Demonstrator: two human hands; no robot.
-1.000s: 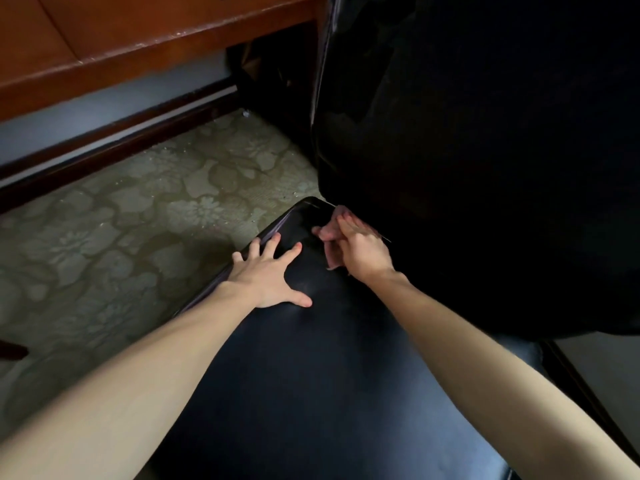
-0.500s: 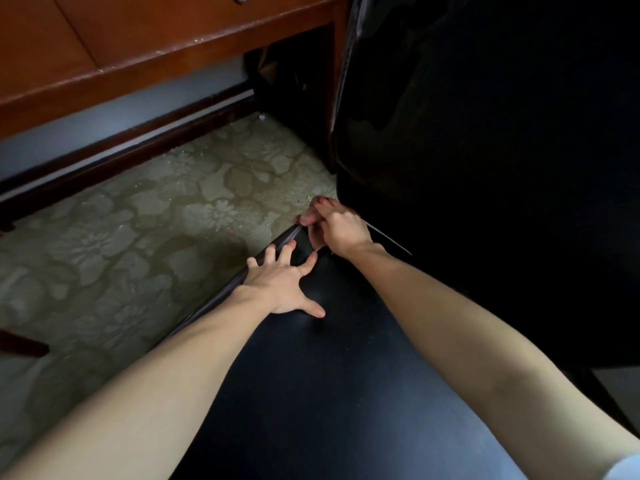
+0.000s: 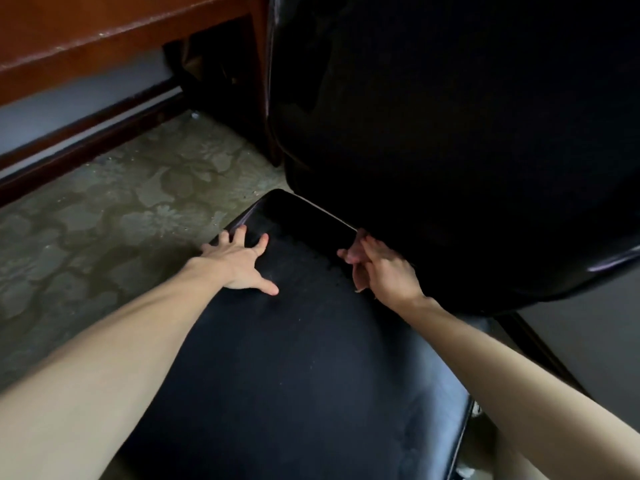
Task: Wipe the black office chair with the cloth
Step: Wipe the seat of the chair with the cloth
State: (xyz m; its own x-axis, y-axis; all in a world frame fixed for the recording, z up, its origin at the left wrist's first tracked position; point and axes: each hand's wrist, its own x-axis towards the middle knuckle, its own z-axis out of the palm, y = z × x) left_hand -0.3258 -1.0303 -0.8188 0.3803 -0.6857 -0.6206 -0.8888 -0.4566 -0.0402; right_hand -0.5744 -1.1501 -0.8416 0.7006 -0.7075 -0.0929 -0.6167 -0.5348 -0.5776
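Office or study, prob. at home: reddish wooden desk (image 3: 104, 32) upper left, black leather office chair (image 3: 450, 133) across center & right, worn floral carpet (image 3: 104, 220) at left, dark baseboard (image 3: 86, 147) under pale wall (image 3: 69, 98).

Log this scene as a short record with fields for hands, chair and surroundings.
left hand: flat on the seat, fingers spread
right hand: at the gap between seat and backrest, fingers curled round a pinkish cloth, mostly hidden
seat: black, pale specks near the hands
backrest: black, glossy
floor: patterned carpet
desk: wooden, left of the backrest
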